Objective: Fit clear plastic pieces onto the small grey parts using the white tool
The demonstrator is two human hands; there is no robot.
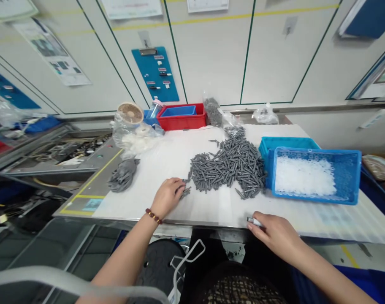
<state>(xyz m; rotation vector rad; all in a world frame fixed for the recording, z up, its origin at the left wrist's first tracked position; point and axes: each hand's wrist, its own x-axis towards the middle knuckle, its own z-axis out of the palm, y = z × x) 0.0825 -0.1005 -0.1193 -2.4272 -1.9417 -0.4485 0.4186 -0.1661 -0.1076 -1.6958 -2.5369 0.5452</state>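
A large heap of small grey ribbed plastic pins [230,169] lies loosely on the white-covered workbench [208,213]. My left hand [167,197] rests at the heap's lower left edge, its fingertips curled against a few stray pins [186,192]. Whether those fingers grip any pin is hidden. Near the bench's front edge, my right hand [271,231] is closed around a small silver-and-white cylinder [254,221], with one end showing past the fingers.
A blue crate of white plastic pieces [315,177] overlaps a teal crate behind it on the right. Grey gloves [123,175], a small fan [131,113], plastic bags, and a red crate [181,118] stand along the bench. Machinery lies beyond the left edge.
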